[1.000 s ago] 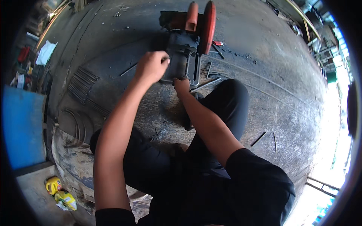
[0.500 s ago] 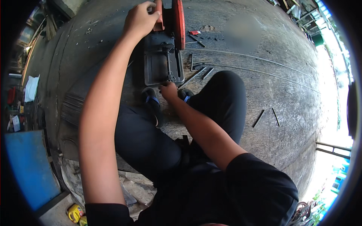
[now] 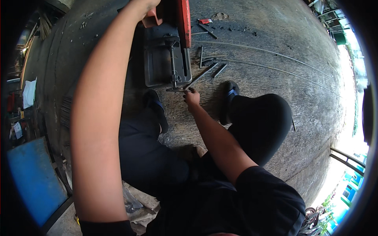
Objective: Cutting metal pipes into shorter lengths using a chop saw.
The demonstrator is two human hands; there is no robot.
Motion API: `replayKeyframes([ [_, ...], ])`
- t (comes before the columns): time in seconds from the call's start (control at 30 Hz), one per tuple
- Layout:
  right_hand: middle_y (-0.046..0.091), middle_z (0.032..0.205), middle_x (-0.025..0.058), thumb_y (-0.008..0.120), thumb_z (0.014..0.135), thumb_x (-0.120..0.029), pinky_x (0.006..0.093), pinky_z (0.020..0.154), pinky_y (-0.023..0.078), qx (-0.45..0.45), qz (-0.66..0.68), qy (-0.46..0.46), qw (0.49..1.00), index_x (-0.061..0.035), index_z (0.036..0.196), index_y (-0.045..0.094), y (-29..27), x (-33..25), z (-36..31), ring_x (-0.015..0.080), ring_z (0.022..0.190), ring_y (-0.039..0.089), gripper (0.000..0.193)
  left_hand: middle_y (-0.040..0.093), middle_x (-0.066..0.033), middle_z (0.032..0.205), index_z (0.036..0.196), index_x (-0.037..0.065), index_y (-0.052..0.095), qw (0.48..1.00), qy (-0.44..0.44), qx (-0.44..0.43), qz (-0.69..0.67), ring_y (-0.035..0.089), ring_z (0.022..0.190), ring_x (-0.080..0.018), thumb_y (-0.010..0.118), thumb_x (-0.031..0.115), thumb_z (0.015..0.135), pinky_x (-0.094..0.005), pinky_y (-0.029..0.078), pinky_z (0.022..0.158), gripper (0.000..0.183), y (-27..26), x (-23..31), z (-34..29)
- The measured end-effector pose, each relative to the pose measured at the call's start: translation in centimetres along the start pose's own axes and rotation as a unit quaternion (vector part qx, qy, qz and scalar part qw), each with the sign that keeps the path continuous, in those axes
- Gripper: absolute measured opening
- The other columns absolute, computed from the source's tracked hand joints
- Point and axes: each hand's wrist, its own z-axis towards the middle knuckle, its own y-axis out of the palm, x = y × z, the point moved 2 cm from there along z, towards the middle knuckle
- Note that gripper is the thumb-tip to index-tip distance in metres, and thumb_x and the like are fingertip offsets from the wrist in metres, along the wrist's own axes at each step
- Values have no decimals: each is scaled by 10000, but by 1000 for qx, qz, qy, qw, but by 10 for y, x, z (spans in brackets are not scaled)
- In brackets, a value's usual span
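Note:
A cut-off saw with a red blade guard (image 3: pixel 184 23) stands on the floor in front of me, above a dark metal base (image 3: pixel 155 70). My left hand (image 3: pixel 145 4) reaches up to the saw's red handle (image 3: pixel 152 19); the picture's upper edge cuts off its fingers. At the near end of the base, my right hand (image 3: pixel 191 97) has its fingers closed at the right end of the vise's crank handle (image 3: pixel 175 89). The vise screw (image 3: pixel 172 63) runs lengthwise over the base. Close to my right fingers lies a metal rod (image 3: pixel 202 74), slanting away to the right.
Several short cut metal pieces (image 3: pixel 219 70) lie right of the saw. Two long thin rods (image 3: pixel 271 70) stretch across the floor to the right. My sandalled feet (image 3: pixel 156 108) flank the near end of the saw. A blue panel (image 3: pixel 35 177) stands at the lower left.
My right hand has shifted rightward at the crank handle, which now lies crosswise. My right knee and foot have swung outward to the right. The saw sits slightly higher and further left in view.

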Motion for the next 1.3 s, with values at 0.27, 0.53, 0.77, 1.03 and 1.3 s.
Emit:
replayKeyframes([
  [0.27, 622, 729, 139, 507, 878, -148, 345, 613, 440, 40, 174, 53, 982, 43, 896, 630, 34, -16, -14, 207, 653, 591, 227, 532, -162, 994, 1003, 99, 599, 995, -9, 30, 95, 485, 876, -357, 451, -68, 796, -559, 459, 479, 305, 2, 10, 9],
  [0.53, 662, 858, 219, 595, 769, -201, 473, 756, 524, -422, -489, -176, 743, 2, 849, 675, 70, -11, -139, 389, 832, 650, 232, 588, -127, 963, 997, 91, 639, 978, 108, 43, 174, 534, 857, -316, 548, -19, 785, -516, 482, 633, 255, -13, -10, 29],
  [0.77, 663, 873, 231, 611, 763, -205, 439, 713, 530, -153, -306, -160, 926, 19, 1058, 619, 44, 25, -77, 330, 817, 671, 370, 568, -79, 1032, 992, 118, 627, 999, 19, 13, 33, 512, 914, -294, 555, -4, 822, -579, 480, 522, 221, 3, 2, 6],
  [1.03, 608, 1076, 111, 573, 851, -132, 333, 665, 489, -84, 186, 160, 966, 8, 1200, 498, 20, -18, -28, 249, 781, 640, 384, 590, -84, 1046, 1028, 109, 640, 997, 15, 26, 75, 535, 934, -289, 555, -8, 824, -552, 496, 587, 251, -1, 2, 0],
  [1.3, 674, 815, 160, 553, 714, -102, 394, 645, 504, -372, -119, -292, 873, 35, 846, 656, 26, -8, -52, 292, 648, 629, 217, 640, -96, 1040, 1037, 87, 656, 977, 94, 33, 187, 583, 967, -247, 566, 10, 822, -416, 491, 793, 246, 3, 4, 5],
])
